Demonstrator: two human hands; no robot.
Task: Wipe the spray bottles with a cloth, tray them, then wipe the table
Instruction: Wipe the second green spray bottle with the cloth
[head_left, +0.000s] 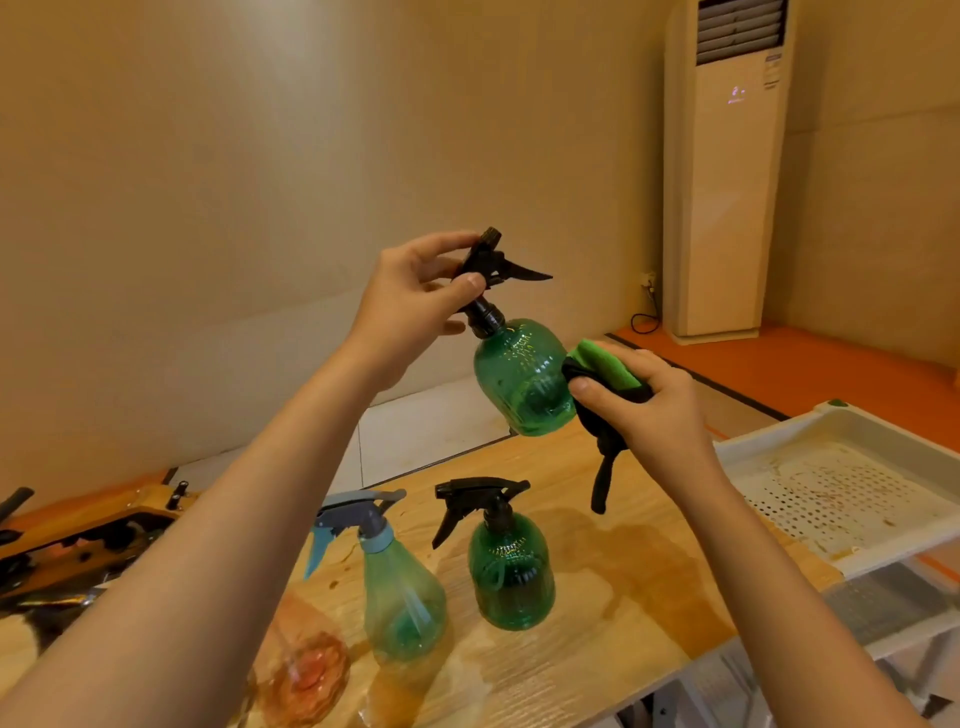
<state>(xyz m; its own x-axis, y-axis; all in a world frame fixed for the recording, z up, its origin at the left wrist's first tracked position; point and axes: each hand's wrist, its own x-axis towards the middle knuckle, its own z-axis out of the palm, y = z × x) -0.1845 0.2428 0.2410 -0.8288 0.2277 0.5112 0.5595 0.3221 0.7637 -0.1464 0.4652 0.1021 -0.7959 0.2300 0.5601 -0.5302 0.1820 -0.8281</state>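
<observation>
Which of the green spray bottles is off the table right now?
The round dark green bottle gripped by its black head in the left hand; the other round one and the tall pale one stand on the table.

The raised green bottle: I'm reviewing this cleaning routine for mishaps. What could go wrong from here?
The left hand grips the raised green bottle only by its spray head, so the cloth in the right hand might push it loose. A drop could knock over the standing green bottle below on the wet table.
</observation>
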